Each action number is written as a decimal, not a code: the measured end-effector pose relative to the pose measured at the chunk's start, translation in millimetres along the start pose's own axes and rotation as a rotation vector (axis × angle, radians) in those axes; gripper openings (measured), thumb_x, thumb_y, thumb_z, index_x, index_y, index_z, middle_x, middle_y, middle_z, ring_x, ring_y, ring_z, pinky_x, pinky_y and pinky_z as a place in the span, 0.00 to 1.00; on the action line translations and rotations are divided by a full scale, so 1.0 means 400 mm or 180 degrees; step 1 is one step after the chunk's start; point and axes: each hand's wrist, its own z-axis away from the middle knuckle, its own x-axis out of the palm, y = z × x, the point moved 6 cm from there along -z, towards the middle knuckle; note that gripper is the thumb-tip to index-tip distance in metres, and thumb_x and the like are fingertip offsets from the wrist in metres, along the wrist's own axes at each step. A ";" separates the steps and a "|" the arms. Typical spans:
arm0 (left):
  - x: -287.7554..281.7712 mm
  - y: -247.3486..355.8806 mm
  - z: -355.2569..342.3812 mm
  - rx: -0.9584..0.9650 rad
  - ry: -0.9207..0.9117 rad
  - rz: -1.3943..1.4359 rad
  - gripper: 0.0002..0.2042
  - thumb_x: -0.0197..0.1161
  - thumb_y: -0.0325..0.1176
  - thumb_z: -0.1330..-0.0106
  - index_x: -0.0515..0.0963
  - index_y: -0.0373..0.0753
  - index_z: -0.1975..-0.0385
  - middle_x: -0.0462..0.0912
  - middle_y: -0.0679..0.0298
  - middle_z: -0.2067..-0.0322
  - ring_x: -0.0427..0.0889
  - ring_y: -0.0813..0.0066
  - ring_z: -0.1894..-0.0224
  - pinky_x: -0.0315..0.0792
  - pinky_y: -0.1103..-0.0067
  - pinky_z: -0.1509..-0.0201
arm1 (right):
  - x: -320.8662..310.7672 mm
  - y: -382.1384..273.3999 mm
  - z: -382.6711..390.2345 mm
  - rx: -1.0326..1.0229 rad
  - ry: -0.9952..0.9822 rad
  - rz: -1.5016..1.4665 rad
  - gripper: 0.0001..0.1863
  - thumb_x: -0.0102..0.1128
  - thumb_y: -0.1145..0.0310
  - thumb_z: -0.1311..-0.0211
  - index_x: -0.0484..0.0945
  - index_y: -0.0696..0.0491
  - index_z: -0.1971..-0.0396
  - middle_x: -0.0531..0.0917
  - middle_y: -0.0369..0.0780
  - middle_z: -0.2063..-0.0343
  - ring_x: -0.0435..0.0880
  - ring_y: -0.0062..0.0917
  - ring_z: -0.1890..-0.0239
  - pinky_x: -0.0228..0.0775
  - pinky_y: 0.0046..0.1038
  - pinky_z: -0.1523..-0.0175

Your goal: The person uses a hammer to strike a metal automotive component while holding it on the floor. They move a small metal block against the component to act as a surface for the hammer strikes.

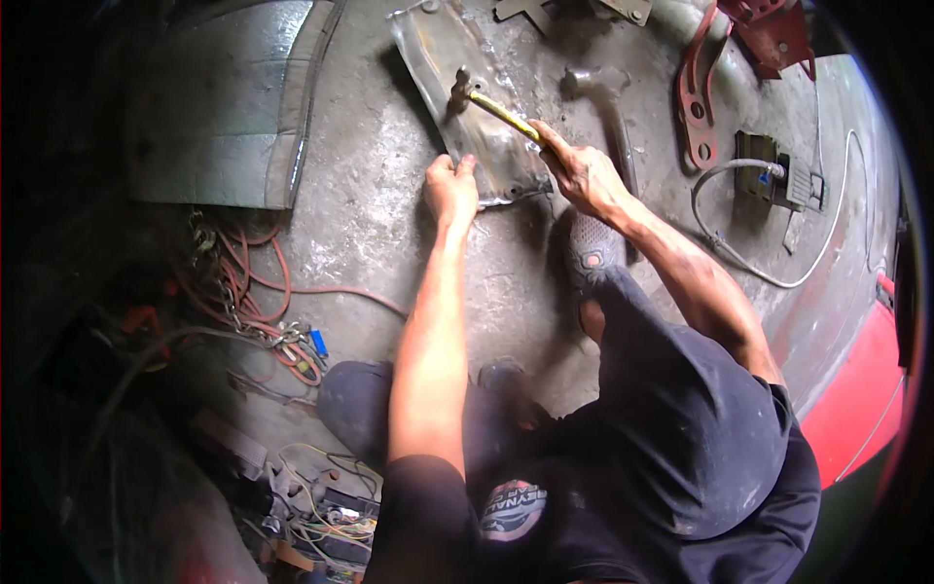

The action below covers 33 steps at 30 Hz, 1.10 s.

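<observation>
A long metal panel (443,58), bare and scuffed with bent-up edges, lies on the concrete floor in front of me. My left hand (452,192) grips its near left edge, thumb on top. In my right hand (582,175) is a hammer (506,119) with a yellow handle, the fingers closed around the handle's end. Its dark, rusty head is over the panel's middle; whether it touches the metal I cannot tell. To the right of the panel lies a second, larger hammer (613,107) with a dull metal handle.
A quilted silvery pad (219,107) lies at the left, with coiled red hose (258,273) and chain near it. Red metal brackets (696,102) and a pedal-like device (769,175) with a grey hose are at the right. Wires and parts clutter the lower left.
</observation>
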 end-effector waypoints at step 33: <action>-0.008 -0.058 -0.132 0.0190 -0.0266 0.1430 0.15 0.68 0.30 0.32 0.73 0.39 0.81 0.70 0.71 0.86 0.63 0.82 0.79 0.58 0.77 0.75 | -0.082 0.024 0.028 0.0379 0.0368 -0.0542 0.26 0.54 0.61 0.25 0.66 0.41 0.29 0.80 0.52 0.76 0.84 0.46 0.71 0.74 0.43 0.62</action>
